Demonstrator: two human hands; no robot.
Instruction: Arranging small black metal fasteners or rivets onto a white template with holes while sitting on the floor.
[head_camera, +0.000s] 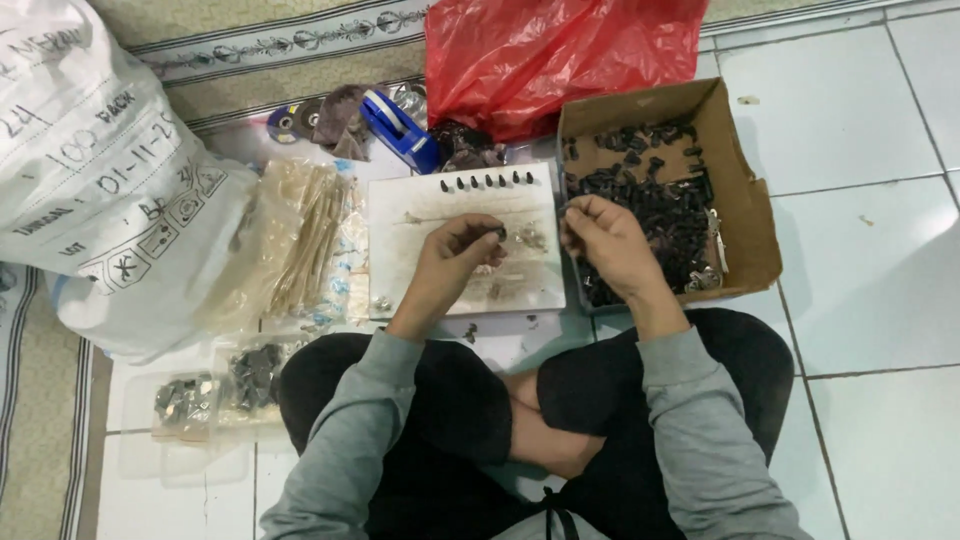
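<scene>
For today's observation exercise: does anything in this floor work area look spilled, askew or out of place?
A few small dark parts lie loose on the tiled floor just off the white board, apart from the neat row of dark pieces along its top edge. The cardboard box sits slightly askew. Nothing looks damaged.

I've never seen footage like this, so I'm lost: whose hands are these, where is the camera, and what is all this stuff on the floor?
The one picture comes from a camera on the person's head, looking down at their crossed legs and hands. The left hand pinches a small dark part over a white board lying on the tiled floor; a row of small black pieces stands along its far edge. The right hand hovers at the edge of a cardboard box full of similar black parts. Nearby lie a red plastic bag, a blue tape dispenser and a large white sack.
</scene>
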